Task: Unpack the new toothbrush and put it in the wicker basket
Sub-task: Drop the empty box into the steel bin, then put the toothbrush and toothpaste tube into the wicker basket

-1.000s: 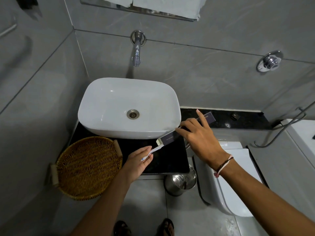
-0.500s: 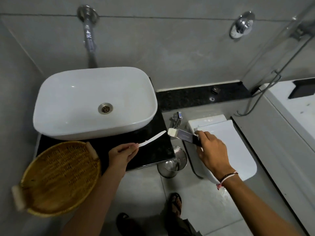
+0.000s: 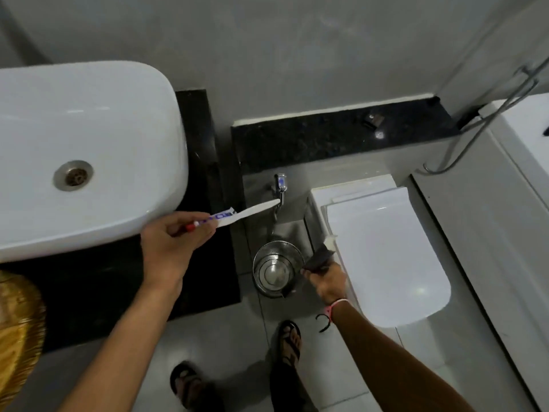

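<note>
L hand [image 3: 175, 248] grips toothbrush [image 3: 237, 214], R hand [image 3: 325, 278] box [image 3: 319, 258]

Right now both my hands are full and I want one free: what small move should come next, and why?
Probably let go of the empty box over the steel bin: your right hand holds it at the bin's rim, the bin is open, and the toothbrush is already out in your left hand, ready for the wicker basket.

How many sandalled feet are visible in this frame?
2. The left sandalled foot is at the bottom centre on the floor tiles; the right sandalled foot is just below the steel bin, partly hidden by the right forearm.
</note>
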`<move>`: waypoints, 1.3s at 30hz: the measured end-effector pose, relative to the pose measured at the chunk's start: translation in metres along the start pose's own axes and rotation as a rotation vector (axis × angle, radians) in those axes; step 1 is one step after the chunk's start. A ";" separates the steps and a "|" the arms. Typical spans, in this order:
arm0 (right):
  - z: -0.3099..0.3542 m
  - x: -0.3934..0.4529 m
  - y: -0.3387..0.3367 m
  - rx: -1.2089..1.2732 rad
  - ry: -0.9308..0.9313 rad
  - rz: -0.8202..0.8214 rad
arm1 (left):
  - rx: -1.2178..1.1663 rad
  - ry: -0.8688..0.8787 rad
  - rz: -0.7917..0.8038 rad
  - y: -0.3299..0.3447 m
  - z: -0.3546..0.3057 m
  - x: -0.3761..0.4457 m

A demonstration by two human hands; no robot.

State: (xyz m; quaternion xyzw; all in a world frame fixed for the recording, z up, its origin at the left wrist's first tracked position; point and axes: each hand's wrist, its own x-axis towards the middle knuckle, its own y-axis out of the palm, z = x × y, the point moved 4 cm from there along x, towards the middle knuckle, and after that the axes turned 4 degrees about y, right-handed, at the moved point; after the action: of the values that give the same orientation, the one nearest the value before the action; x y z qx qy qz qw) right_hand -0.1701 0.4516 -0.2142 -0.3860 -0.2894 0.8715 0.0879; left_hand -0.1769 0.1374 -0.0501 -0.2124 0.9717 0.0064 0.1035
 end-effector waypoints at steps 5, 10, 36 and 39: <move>-0.008 0.060 0.044 -0.109 0.022 0.082 | 0.104 0.100 -0.036 0.025 -0.003 0.017; -0.014 0.094 0.083 -0.304 0.036 0.117 | 0.174 0.172 -0.070 0.026 -0.003 0.023; 0.050 -0.019 0.000 -0.880 -0.591 0.040 | 0.291 0.158 -0.052 0.021 -0.025 -0.031; 0.088 -0.062 -0.030 -0.821 -0.720 -0.044 | 0.315 0.177 -0.046 0.004 -0.042 -0.049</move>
State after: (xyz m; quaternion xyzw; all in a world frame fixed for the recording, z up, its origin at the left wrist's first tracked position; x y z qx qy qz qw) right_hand -0.1933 0.4147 -0.1114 -0.0598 -0.6257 0.7619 -0.1563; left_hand -0.1437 0.1588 0.0013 -0.2156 0.9608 -0.1669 0.0494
